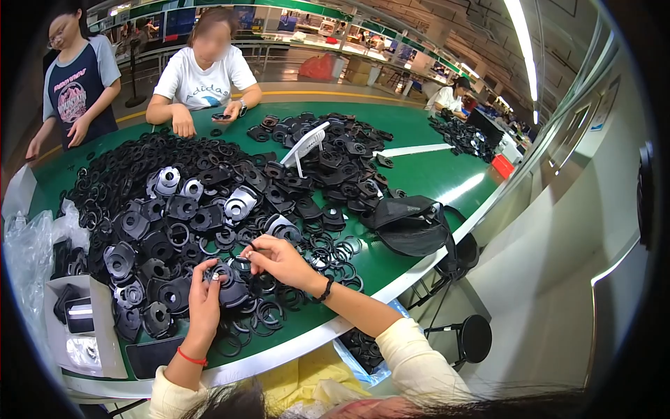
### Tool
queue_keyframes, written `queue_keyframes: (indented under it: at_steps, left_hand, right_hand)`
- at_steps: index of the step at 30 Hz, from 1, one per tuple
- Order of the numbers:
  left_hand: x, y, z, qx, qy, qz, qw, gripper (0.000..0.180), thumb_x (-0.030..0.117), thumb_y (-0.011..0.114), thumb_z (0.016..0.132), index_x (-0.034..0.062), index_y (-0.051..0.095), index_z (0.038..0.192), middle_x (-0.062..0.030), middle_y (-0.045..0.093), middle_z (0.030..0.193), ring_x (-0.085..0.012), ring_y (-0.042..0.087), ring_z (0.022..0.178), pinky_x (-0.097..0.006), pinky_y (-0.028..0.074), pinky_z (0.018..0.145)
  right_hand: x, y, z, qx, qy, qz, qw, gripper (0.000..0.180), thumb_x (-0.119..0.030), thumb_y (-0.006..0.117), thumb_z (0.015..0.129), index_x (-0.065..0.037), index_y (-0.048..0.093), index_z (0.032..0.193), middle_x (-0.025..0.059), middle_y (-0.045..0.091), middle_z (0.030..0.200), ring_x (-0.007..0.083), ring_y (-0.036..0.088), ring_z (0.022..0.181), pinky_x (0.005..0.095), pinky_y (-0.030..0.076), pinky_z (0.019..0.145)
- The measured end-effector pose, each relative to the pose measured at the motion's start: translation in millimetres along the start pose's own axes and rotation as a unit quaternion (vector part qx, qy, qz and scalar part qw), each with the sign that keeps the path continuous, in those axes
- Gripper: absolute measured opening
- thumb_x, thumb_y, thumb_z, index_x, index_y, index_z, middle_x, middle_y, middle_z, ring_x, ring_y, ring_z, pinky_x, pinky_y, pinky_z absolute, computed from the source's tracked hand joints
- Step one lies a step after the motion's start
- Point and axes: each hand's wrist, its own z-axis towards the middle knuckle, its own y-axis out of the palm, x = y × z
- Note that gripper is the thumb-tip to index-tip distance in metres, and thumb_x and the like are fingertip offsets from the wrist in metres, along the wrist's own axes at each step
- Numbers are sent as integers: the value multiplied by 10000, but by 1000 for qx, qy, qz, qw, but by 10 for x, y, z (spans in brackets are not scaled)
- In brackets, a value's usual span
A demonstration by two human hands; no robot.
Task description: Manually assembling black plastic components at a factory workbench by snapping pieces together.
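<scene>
Holds a smooth, rounded black plate (pixel 234 294) in the half-curled left hand (pixel 203 305), near glossy loose rings (pixel 269 313) on the green table (pixel 415 167); pinches, apparently, a thin dark ring (pixel 248 245) in the right hand (pixel 283 265), beside the plate.

The black plates (pixel 155 244) are looking like moulded plastic, mostly matt, while a few silvery plates (pixel 246 196) are gleaming like smooth metal. The loose rings (pixel 322 241) are catching thin, glossy highlights. Beneath them, the green tabletop (pixel 405 159) is appearing smooth and is reflecting light. A clear plastic bag (pixel 28 244) is shining in crinkled folds; the white box (pixel 109 334) is resembling matt paperboard, and the black bag (pixel 413 226) dull cloth.
</scene>
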Motion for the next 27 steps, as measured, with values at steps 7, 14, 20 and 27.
queue_keyframes:
  at_steps: [7, 14, 20, 27]
  left_hand:
    - [46, -3, -9, 7, -12, 0, 1000, 239, 80, 417, 956, 92, 488, 1184, -43, 605, 922, -3, 439, 631, -152, 348, 555]
    - [31, 5, -27, 10, 37, 21, 999, 220, 71, 412, 957, 44, 496, 1158, -76, 599, 962, -82, 538, 884, -209, 439, 784]
    - [-62, 13, 1, -9, 21, 35, 999, 202, 189, 417, 970, 141, 537, 1125, 28, 602, 900, 16, 380, 571, -144, 243, 470]
    - [-26, 23, 8, -13, 23, 39, 999, 183, 156, 443, 958, 33, 554, 1037, -15, 589, 924, -67, 482, 794, -204, 388, 717]
  right_hand:
    - [87, 33, -14, -113, 91, 21, 989, 247, -185, 469, 956, 20, 607, 964, 43, 531, 964, 130, 614, 806, 243, 516, 733]
    - [-13, 62, -29, -17, 123, -97, 988, 213, -148, 468, 949, 22, 593, 976, 47, 534, 979, 115, 616, 733, 219, 510, 639]
    - [67, 93, -74, -4, -140, -297, 944, 173, -103, 590, 869, 21, 638, 979, 141, 565, 1169, 179, 647, 842, 276, 515, 740]
    - [114, 142, -80, -68, -209, -359, 907, 259, -164, 633, 838, 19, 619, 1022, 175, 482, 1300, 295, 592, 994, 349, 490, 838]
